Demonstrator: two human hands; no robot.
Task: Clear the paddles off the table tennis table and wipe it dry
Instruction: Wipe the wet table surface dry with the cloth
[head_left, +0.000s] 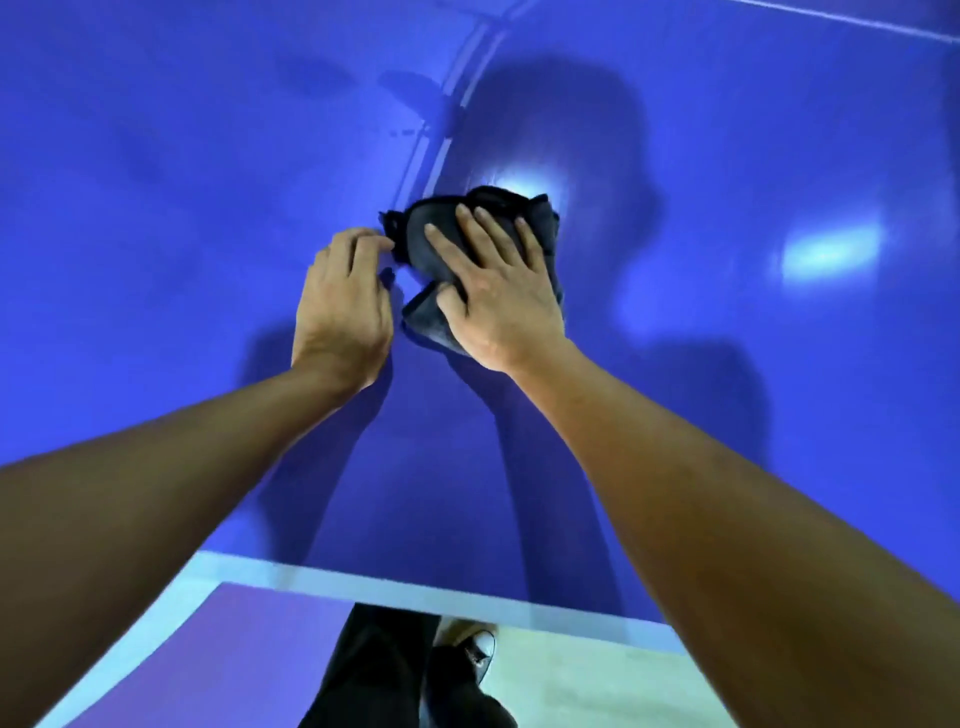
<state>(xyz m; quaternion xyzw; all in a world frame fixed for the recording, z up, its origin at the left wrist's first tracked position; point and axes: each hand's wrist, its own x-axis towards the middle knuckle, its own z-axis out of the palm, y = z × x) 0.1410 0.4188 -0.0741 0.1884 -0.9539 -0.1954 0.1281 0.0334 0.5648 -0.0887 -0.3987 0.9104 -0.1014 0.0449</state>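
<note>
My right hand (498, 296) presses flat on the cloth (498, 200); my left hand (340, 306) curls at its edge, grip unclear. I should wipe the counter (727, 415) in overlapping strokes.

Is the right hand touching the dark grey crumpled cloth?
Touching: the head view shows the right hand lying flat on the dark grey crumpled cloth, fingers spread.

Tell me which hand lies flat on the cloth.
The right hand: its straight fingers press the cloth down; the left hand only pinches its corner.
</note>
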